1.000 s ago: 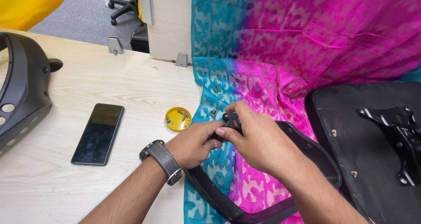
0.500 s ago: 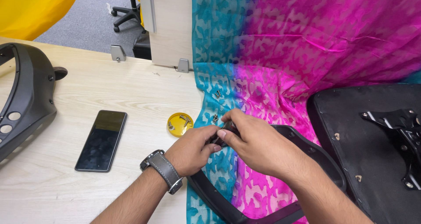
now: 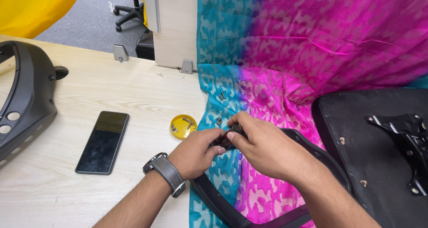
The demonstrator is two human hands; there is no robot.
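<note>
Nearest the camera, a curved black plastic armrest frame (image 3: pixel 232 208) lies over the teal-and-magenta patterned cloth (image 3: pixel 285 76) at the table's edge, its loop running up under both forearms. The left hand (image 3: pixel 196 153), with a grey-strapped wristwatch (image 3: pixel 166 173) on its wrist, is curled with its fingertips pressed against a small dark part (image 3: pixel 235 130) at the top of the frame. The right hand (image 3: pixel 263 143) meets it from the other side, fingers bent and pinching the same small part, so the two hands touch over it; what the part is cannot be told. Just left of the hands, a round yellow dish (image 3: pixel 183 126) holding a few screws sits on the pale wooden table (image 3: pixel 133 89), and a black smartphone (image 3: pixel 103 142) lies face up further left. To the right rests an upturned black chair seat (image 3: pixel 370 156) with its metal bracket. A few loose screws (image 3: pixel 221 95) lie on the cloth beyond the hands. At far left is a dark curved chair-back shell (image 3: pixel 24 103).
</note>
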